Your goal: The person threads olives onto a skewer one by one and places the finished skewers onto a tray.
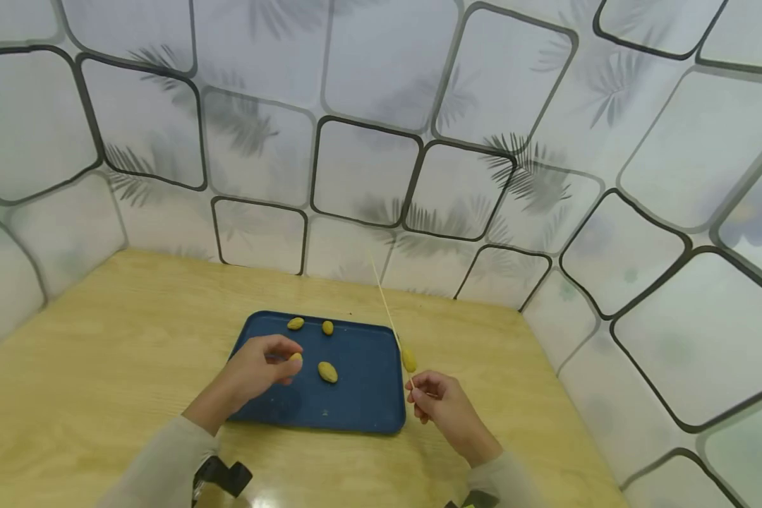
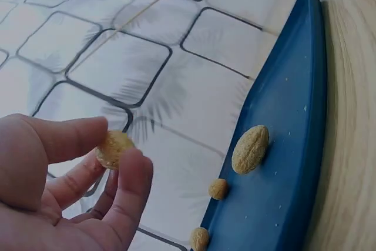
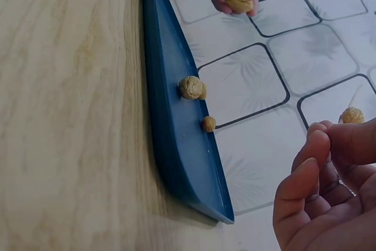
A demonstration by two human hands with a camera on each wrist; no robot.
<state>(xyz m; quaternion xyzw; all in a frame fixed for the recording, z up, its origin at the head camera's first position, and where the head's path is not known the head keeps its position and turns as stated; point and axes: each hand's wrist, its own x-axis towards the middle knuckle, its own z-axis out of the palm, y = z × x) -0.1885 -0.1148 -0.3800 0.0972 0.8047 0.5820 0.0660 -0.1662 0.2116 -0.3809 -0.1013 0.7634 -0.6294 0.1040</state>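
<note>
My left hand (image 1: 254, 370) pinches a wrinkled yellow oval fruit (image 2: 113, 150) between thumb and fingertips, above the left part of a blue tray (image 1: 365, 384). Off the tray's right edge, my right hand (image 1: 444, 409) pinches a thin wooden skewer (image 1: 386, 303) near its lower end. One yellow fruit (image 1: 408, 360) is threaded on it, just above the fingers. The skewer's long bare end points up and away. On the tray lie a larger fruit (image 1: 327, 372) near the middle and two smaller ones, a left fruit (image 1: 295, 323) and a right fruit (image 1: 327, 327), along the far rim.
The tray sits on a light wood-grain table (image 1: 121, 339). Behind and to the right rises a pale wall covering (image 1: 368, 169) patterned with dark rounded outlines and leaves. Dark straps (image 1: 225, 476) circle both sleeved wrists.
</note>
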